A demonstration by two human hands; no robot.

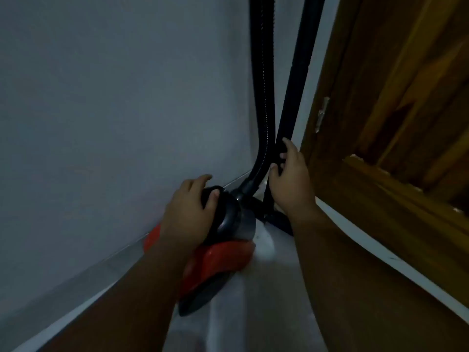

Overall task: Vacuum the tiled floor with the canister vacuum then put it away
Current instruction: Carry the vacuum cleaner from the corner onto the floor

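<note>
Floor tiles, pale and dimly lit, fill the gap between a person's two forearms. On them, pushed into the corner against the wall's base, sits a red plastic canister vacuum with a rounded black front. The left hand grips that black front, fingers and thumb curled over it. Just beyond, the right hand wraps its fingers around a smooth black wand, which stands upright beside a ribbed black hose. A plain grey wall rises behind; a varnished wooden door stands at right.
</note>
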